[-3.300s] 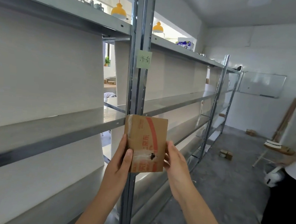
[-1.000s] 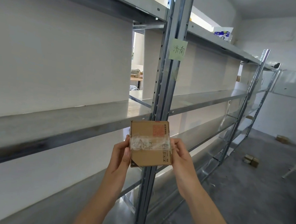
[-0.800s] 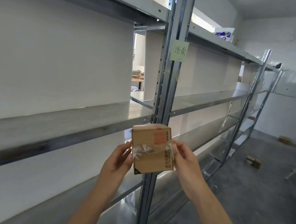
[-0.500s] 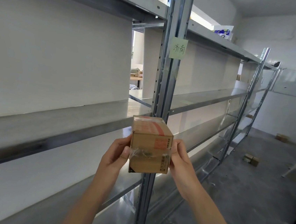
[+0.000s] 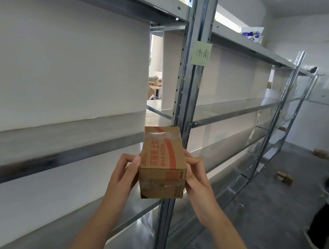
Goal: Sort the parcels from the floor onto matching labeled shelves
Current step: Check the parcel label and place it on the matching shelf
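My left hand (image 5: 124, 170) and right hand (image 5: 196, 180) grip a taped box (image 5: 162, 162) by its sides, fingers curled round it. The green label (image 5: 201, 53) hangs above my fingers. Box not yet shelved; other boxes (image 5: 285, 176) lie on the floor, far right of them. Sorting looks early.

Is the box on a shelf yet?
No: the left hand and right hand hold the box up in front of the post, not set down on the shelf.
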Demonstrator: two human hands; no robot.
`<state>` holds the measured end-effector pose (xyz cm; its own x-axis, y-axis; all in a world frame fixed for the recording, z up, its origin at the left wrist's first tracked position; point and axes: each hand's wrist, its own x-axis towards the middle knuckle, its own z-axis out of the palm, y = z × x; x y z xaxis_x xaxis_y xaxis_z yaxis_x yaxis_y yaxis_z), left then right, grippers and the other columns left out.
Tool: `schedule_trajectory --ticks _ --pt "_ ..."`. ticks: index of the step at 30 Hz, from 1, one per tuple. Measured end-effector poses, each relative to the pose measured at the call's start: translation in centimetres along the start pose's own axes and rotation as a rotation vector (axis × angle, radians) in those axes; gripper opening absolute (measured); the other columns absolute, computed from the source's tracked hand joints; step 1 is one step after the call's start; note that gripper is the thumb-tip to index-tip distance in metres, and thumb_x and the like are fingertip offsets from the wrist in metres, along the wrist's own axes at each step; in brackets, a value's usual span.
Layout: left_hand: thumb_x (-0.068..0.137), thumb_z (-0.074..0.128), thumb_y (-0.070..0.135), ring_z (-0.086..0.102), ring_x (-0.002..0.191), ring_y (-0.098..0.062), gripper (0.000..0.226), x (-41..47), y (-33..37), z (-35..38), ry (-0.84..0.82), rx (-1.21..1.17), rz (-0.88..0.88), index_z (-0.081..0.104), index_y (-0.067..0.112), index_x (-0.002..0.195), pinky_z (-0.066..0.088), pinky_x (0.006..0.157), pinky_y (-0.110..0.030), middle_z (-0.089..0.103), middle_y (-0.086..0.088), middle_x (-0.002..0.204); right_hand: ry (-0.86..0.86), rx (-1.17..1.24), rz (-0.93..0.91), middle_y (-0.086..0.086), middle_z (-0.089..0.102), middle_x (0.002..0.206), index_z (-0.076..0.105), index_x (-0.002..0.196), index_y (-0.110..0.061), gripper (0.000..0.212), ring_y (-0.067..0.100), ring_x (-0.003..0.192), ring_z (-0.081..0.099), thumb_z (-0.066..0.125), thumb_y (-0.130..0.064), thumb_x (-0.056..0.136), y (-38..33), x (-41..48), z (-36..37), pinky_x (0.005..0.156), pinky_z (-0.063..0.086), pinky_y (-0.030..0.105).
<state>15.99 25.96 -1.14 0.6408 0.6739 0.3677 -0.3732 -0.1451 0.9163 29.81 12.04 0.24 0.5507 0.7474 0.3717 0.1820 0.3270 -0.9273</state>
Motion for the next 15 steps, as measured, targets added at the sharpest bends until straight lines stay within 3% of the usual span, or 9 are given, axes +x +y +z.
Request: schedule_trajectory --ticks 7,9,11,13,15 --pt "0.094 0.048 0.035 0.074 0.089 -0.009 0.017 0.1 -1.0 0.3 0.034 -0.035 -0.062 0.053 0.019 0.092 0.060 0.070 -0.024 0.075 0.012 0.091 -0.010 -0.025 0.012 -0.030 0.041 0.156 0.051 0.130 -0.022 0.043 -0.006 0.140 0.043 0.051 -0.046 0.094 -0.3 -0.3 -0.4 0.101 0.051 0.024" --pt "0.088 0.049 0.035 0.074 0.084 -0.007 0.018 0.0 -1.0 0.5 0.051 -0.091 -0.079 0.051 0.017 0.092 0.060 0.067 -0.024 0.075 0.008 0.090 0.003 -0.024 0.023 -0.029 0.039 0.156 0.054 0.132 -0.027 0.048 -0.012 0.134 0.046 0.057 -0.052 0.090 -0.6 -0.4 -0.2 0.088 0.052 0.009" --pt "0.094 0.052 0.028 0.075 0.083 -0.009 0.013 -0.1 -1.1 0.6 0.067 -0.131 -0.099 0.050 0.015 0.094 0.061 0.065 -0.025 0.074 0.002 0.094 0.020 -0.041 0.044 -0.026 0.033 0.157 0.060 0.129 -0.039 0.049 -0.005 0.134 0.044 0.063 -0.057 0.084 -0.7 -0.6 -0.1 0.079 0.049 0.000" --pt "0.100 0.056 0.023 0.076 0.083 -0.011 0.014 -0.3 -1.3 0.7 0.072 -0.165 -0.123 0.049 0.012 0.096 0.062 0.062 -0.027 0.074 -0.002 0.096 0.041 -0.065 0.055 -0.021 0.031 0.158 0.064 0.125 -0.046 0.042 0.006 0.140 0.036 0.065 -0.054 0.083 -0.6 -0.8 -0.2 0.078 0.047 -0.001" --pt "0.091 0.069 0.035 0.077 0.084 -0.014 0.031 -0.4 -1.6 0.9 0.079 -0.201 -0.152 0.050 0.011 0.097 0.063 0.063 -0.028 0.078 -0.001 0.094 0.038 -0.055 0.071 -0.015 0.036 0.158 0.067 0.123 -0.045 0.040 0.012 0.142 0.040 0.068 -0.050 0.083 -0.4 -1.0 -0.4 0.084 0.052 0.007"
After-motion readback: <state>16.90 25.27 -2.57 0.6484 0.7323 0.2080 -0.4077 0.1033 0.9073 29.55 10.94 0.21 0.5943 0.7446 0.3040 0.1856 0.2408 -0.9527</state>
